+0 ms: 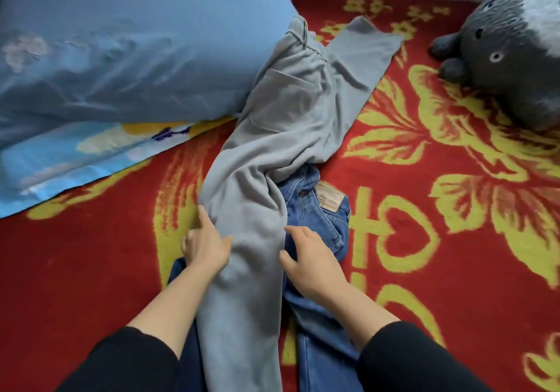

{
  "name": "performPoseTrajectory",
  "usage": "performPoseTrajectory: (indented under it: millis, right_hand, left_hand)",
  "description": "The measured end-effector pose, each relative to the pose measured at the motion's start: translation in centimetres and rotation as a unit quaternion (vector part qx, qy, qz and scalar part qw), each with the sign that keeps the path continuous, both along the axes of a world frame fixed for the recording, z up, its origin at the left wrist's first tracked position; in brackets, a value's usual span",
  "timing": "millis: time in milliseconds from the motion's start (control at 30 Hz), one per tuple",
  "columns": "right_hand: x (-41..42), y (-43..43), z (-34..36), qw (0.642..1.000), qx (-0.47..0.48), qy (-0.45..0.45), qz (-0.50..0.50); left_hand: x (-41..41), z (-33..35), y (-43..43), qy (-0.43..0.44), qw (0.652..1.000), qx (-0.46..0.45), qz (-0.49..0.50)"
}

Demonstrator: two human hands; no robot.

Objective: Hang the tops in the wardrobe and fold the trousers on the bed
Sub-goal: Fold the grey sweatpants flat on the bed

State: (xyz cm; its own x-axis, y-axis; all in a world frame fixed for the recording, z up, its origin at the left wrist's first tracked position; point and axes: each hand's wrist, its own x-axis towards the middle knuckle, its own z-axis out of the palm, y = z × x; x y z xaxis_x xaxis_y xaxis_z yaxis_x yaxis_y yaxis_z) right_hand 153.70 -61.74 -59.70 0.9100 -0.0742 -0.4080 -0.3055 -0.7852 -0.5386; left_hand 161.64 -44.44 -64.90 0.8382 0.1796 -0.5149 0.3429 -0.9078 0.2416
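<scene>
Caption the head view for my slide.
Left hand and right hand flank grey trousers lying over blue jeans on red blanket.
</scene>
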Motion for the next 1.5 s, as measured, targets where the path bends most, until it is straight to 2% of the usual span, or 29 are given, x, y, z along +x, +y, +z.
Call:
performPoseTrajectory:
  millis: [67,133,200,267,333,367,400,467,533,567,600,667,700,767,833,933,967,1033,1067,1133,1167,1200,1233,1267,1300,1333,1367,1433,1500]
  right_hand:
    - [1.0,-0.2,-0.2,0.999,0.019,-0.020,-0.031]
    - [2.0,-0.3,-0.1,0.995,0.046,-0.025,-0.084]
    - [3.3,-0.5,0.0,0.982,0.096,-0.013,-0.163]
    - [4.9,-0.6,0.5,0.942,0.201,0.008,-0.269]
    - [6.3,-0.4,1.2,0.885,0.291,-0.001,-0.363]
    - [6.7,-0.5,1.4,0.868,0.304,-0.017,-0.392]
    - [6.8,-0.6,1.7,0.859,0.306,-0.037,-0.408]
    - [6.3,-1.1,2.0,0.871,0.294,-0.049,-0.392]
    - [5.0,-2.1,2.4,0.879,0.296,-0.013,-0.374]
    - [4.2,-3.0,2.9,0.878,0.307,0.019,-0.368]
    - [3.4,-4.0,3.5,0.875,0.330,0.058,-0.351]
    - [1.3,-6.2,5.3,0.855,0.412,0.154,-0.274]
    - [0.2,-7.2,5.9,0.839,0.448,0.204,-0.231]
    - [-2.5,-8.0,6.5,0.803,0.482,0.316,-0.152]
    - [-5.6,-7.3,5.5,0.797,0.421,0.428,-0.069]
    - [-9.5,-4.8,3.1,0.808,0.266,0.515,0.110]
    - [-10.2,-4.1,2.4,0.812,0.227,0.516,0.152]
    - [-10.9,-4.0,1.5,0.836,0.190,0.491,0.151]
    - [-10.7,-4.4,1.3,0.859,0.189,0.461,0.112]
    - [-9.5,-5.4,0.9,0.934,0.158,0.320,-0.013]
    - [-8.6,-5.8,0.8,0.959,0.127,0.238,-0.084]
    - [-7.6,-6.2,0.9,0.970,0.098,0.168,-0.145]
    - [-6.5,-6.5,1.0,0.972,0.079,0.120,-0.188]
    - [-5.4,-6.8,1.1,0.970,0.073,0.092,-0.211]
    - [-4.5,-6.9,1.1,0.970,0.072,0.078,-0.219]
    - [-3.6,-6.9,1.3,0.971,0.070,0.072,-0.218]
    - [-3.0,-6.8,1.5,0.972,0.061,0.067,-0.215]
    - [-2.4,-6.3,1.6,0.978,0.027,0.051,-0.199]
    - [-2.1,-6.0,1.5,0.983,0.002,0.029,-0.179]
  left_hand:
    - [1.3,0.0,0.6,0.005,0.999,-0.028,-0.041]
    - [1.6,1.3,0.8,0.010,0.988,-0.138,-0.071]
    - [0.7,3.2,1.0,0.046,0.952,-0.284,-0.101]
    - [-1.1,5.5,0.8,0.085,0.904,-0.377,-0.181]
    - [-3.4,7.3,0.3,0.119,0.855,-0.408,-0.297]
    - [-4.5,7.8,-0.1,0.138,0.831,-0.412,-0.347]
    - [-5.4,7.9,-0.4,0.155,0.811,-0.413,-0.384]
    - [-6.0,7.5,-0.4,0.206,0.787,-0.406,-0.416]
    - [-5.3,7.0,0.3,0.258,0.794,-0.391,-0.389]
    - [-4.7,6.8,0.7,0.260,0.808,-0.394,-0.352]
    - [-4.1,6.6,1.0,0.240,0.837,-0.399,-0.287]
    - [-3.0,6.3,0.5,0.125,0.905,-0.397,-0.093]
    - [-2.3,6.2,0.0,0.073,0.916,-0.395,-0.001]
    - [-1.3,6.0,-1.1,0.045,0.894,-0.424,0.138]
    - [-1.1,5.4,-1.9,0.018,0.884,-0.427,0.190]
    - [-2.4,4.5,-2.8,0.007,0.905,-0.399,0.146]
    - [-3.0,4.1,-3.1,0.018,0.912,-0.391,0.119]
    - [-4.0,3.2,-3.4,0.041,0.926,-0.369,0.075]
    - [-4.2,2.9,-3.6,0.049,0.935,-0.347,0.054]
    - [-4.7,3.0,-4.5,0.034,0.962,-0.270,0.008]
    - [-5.1,3.6,-4.9,-0.006,0.976,-0.215,-0.020]
    - [-5.5,4.1,-5.3,-0.089,0.981,-0.161,-0.063]
    - [-5.9,4.2,-5.7,-0.189,0.967,-0.117,-0.126]
    - [-6.3,4.0,-6.1,-0.272,0.938,-0.090,-0.195]
    - [-6.5,4.1,-6.5,-0.299,0.917,-0.079,-0.252]
    - [-6.4,3.8,-6.7,-0.270,0.915,-0.084,-0.288]
    - [-6.1,3.8,-6.9,-0.198,0.930,-0.107,-0.290]
    - [-5.2,3.8,-7.0,-0.052,0.955,-0.170,-0.237]
    - [-4.3,4.3,-6.7,-0.038,0.945,-0.225,-0.234]
